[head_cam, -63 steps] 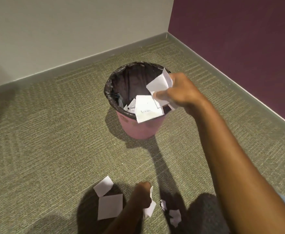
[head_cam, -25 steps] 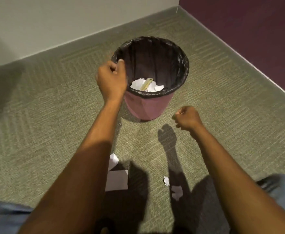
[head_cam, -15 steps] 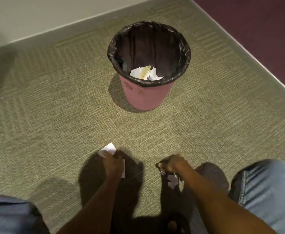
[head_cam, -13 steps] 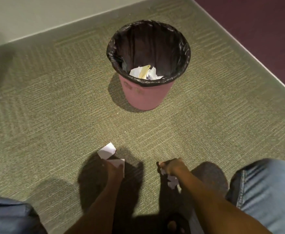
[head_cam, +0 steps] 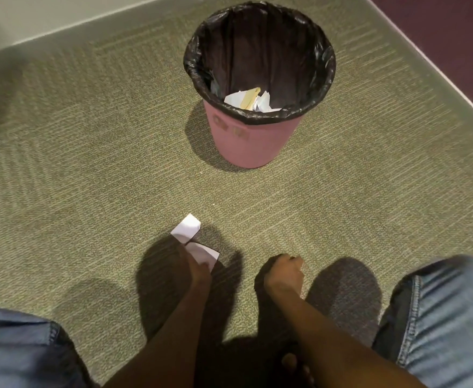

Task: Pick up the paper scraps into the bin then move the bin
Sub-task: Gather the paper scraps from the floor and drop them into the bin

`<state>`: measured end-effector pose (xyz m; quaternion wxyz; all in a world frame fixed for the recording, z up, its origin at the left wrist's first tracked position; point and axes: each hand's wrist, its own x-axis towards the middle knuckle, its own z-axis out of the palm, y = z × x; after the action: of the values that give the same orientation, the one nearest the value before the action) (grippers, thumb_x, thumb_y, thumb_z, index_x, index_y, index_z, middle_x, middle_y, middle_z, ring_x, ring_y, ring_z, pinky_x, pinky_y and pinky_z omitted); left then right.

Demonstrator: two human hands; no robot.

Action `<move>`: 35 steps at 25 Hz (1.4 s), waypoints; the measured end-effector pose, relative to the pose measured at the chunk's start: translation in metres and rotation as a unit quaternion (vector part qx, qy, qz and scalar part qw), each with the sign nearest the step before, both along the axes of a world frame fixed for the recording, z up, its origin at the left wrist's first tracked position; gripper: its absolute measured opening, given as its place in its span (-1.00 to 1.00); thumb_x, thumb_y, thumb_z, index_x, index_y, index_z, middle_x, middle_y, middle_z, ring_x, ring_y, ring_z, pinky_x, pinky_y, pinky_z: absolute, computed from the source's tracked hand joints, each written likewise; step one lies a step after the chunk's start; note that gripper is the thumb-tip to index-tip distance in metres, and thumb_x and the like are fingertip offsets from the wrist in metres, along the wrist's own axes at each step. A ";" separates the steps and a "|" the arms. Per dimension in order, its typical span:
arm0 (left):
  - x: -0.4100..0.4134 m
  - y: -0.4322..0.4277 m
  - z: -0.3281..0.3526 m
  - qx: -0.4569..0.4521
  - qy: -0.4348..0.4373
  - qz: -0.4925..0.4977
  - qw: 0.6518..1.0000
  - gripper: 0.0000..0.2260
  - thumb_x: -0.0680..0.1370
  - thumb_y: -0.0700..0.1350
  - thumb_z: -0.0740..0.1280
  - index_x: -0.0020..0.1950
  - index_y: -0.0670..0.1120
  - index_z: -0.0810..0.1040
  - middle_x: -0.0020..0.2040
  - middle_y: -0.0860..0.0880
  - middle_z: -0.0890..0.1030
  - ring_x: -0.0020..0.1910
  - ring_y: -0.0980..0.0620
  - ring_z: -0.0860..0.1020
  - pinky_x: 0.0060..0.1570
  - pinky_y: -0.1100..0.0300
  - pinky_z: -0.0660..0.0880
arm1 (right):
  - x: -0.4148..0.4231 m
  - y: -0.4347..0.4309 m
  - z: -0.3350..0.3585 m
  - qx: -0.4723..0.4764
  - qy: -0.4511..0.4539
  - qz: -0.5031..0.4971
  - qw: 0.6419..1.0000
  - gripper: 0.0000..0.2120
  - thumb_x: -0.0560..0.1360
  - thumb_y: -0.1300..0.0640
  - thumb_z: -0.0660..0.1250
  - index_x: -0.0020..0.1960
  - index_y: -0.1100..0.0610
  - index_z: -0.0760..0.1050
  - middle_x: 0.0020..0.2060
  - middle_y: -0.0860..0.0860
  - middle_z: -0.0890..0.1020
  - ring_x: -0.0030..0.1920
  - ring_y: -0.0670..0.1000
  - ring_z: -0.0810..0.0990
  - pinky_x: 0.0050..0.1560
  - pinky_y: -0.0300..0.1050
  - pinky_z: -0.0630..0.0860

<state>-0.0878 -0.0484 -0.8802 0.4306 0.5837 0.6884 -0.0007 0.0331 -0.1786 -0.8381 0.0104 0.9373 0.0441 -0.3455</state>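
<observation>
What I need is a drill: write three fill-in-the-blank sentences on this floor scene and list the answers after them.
1. The round pink plastic bin is lined with a ___ plastic bag.
2. The left hand grips one curved white paper scrap, and a second flat white scrap lies next to it on the green ___.
3. The crumpled white paper pieces lie ___ the bin.

Missing words: black; carpet; inside.
</observation>
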 end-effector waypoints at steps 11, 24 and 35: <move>0.024 0.022 0.058 0.147 -0.095 -0.008 0.984 -0.65 0.48 -0.33 0.38 0.24 -0.26 0.43 0.15 -0.29 0.57 0.16 -0.24 0.54 0.14 -0.06 0.51 | 0.017 0.014 0.017 0.042 -0.008 0.004 0.999 -0.79 0.54 0.32 0.29 0.17 0.27 0.52 0.28 0.21 0.41 0.16 0.24 0.55 0.10 0.02 0.54; 0.130 0.136 0.267 0.366 -0.365 0.107 0.850 -0.62 0.48 -0.20 0.41 0.27 -0.08 0.43 0.18 0.00 0.54 0.13 0.03 0.54 -0.07 0.29 0.59 | 0.063 0.110 0.121 0.211 0.076 0.135 0.965 -0.79 0.43 0.32 0.42 0.05 0.24 0.54 -0.04 0.11 0.61 -0.13 0.08 0.59 -0.27 -0.21 0.45; 0.201 0.158 0.266 0.266 -0.323 -0.106 0.902 -0.68 0.42 -0.29 0.44 0.15 -0.12 0.52 0.00 0.04 0.53 -0.01 0.04 0.52 0.05 0.07 0.57 | 0.099 0.112 0.247 0.476 0.136 0.010 0.869 -0.90 0.42 0.32 0.48 -0.10 0.20 0.61 -0.09 0.09 0.65 -0.15 0.04 0.66 -0.24 -0.14 0.60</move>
<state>0.1132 0.1101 -0.6144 0.4553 0.7142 0.4202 0.3257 0.1322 -0.0669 -0.5906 -0.4399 0.7717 0.2137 -0.4065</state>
